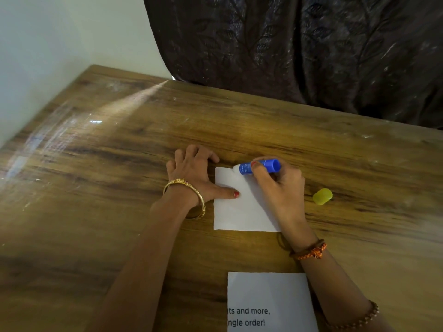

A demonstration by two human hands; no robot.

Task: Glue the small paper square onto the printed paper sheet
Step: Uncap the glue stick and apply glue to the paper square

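Left of left hand (191, 173): bare table (96, 188).
Right of right hand (280, 188): yellow cap (322, 196) near.
Beyond hands: curtain (299, 49) at table edge.

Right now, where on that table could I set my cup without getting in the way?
Bare wood lies left of the left hand out to the wall, and behind the glue stick up to the curtain. It is crowded around the square, cap, right hand and printed sheet.
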